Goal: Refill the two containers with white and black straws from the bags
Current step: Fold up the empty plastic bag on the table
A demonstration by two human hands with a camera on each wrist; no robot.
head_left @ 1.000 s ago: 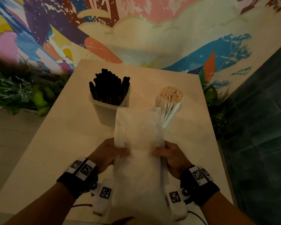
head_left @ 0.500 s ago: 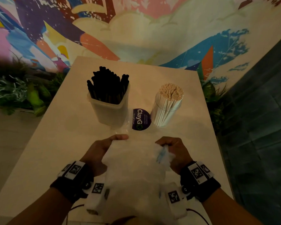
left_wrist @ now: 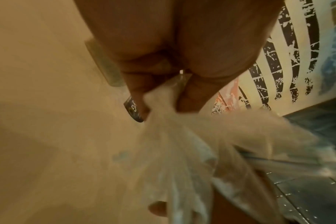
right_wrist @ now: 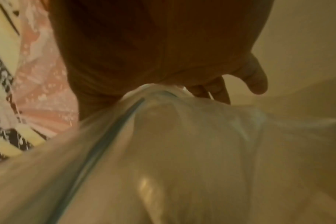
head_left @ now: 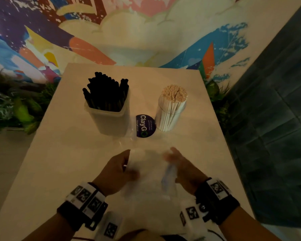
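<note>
A square translucent container (head_left: 109,117) packed with black straws (head_left: 106,91) stands at the table's far left. A round clear container (head_left: 170,115) full of white straws (head_left: 174,92) stands to its right. Near the front edge, both hands hold a crumpled clear plastic bag (head_left: 149,180) between them. My left hand (head_left: 126,164) pinches its left side; the left wrist view shows the fingers (left_wrist: 190,97) closed on the bag (left_wrist: 192,151). My right hand (head_left: 177,164), blurred, holds the right side by the blue strip. In the right wrist view the bag (right_wrist: 182,144) bunches up under the thumb, with the little finger (right_wrist: 257,81) sticking out.
A flat clear bag with a dark round ClayGO sticker (head_left: 145,125) lies between the two containers. The pale table (head_left: 63,162) ends at a painted wall behind. Green plants (head_left: 16,108) line the left side, and dark floor tiles (head_left: 271,136) lie to the right.
A second ago the bag stood flat and upright, hiding part of the containers. Both hands have since crumpled it down and drawn it toward me, uncovering the stickered bag.
</note>
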